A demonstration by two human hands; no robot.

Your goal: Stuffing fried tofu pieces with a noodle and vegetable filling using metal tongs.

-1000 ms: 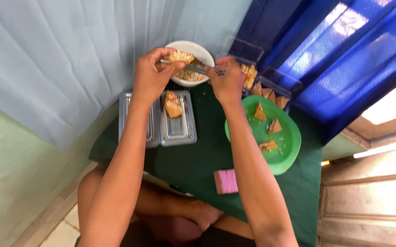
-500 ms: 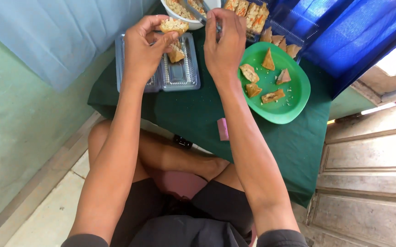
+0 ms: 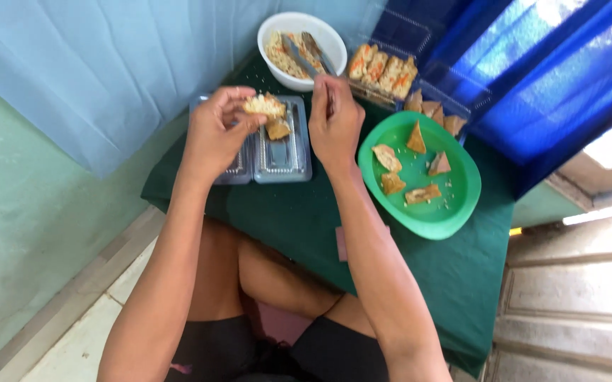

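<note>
A stuffed piece of fried food [image 3: 265, 106] is held in the left hand [image 3: 217, 134], pinched between fingertips and thumb with its open, filled side turned upward. It is kept above the clear hinged plastic container [image 3: 281, 152], probably so that loose filling drops into the tray and not onto the cloth. 1 further piece [image 3: 277, 129] already lies in the container, just below the held one.

The right hand [image 3: 335, 124] is closed around the handle of a metal utensil [image 3: 299, 58], whose far end rests in the white bowl [image 3: 301, 48] of pale, shredded filling. The bowl is set at the far edge of the table [image 3: 306, 212], just beyond both hands, so the utensil reaches it with little travel. A 2nd metal piece lies in the bowl beside the 1st; whether the 2 form tongs or are separate spoons cannot be told.

A green plate [image 3: 454, 205] stands to the right of the right hand and carries 4 or 5 triangular fried pieces [image 3: 389, 157], apparently unfilled. Behind it, clear trays [image 3: 383, 71] hold rows of filled pieces, close to the blue curtain [image 3: 532, 64].

Hard to make out: the handle of the utensil is covered by the right hand's fingers, so the exact grip is not visible. A small pink object [image 3: 340, 244] on the green cloth is largely hidden behind the right forearm. The far tray is partly blurred by reflections on its lid, and its count of pieces is uncertain.
</note>
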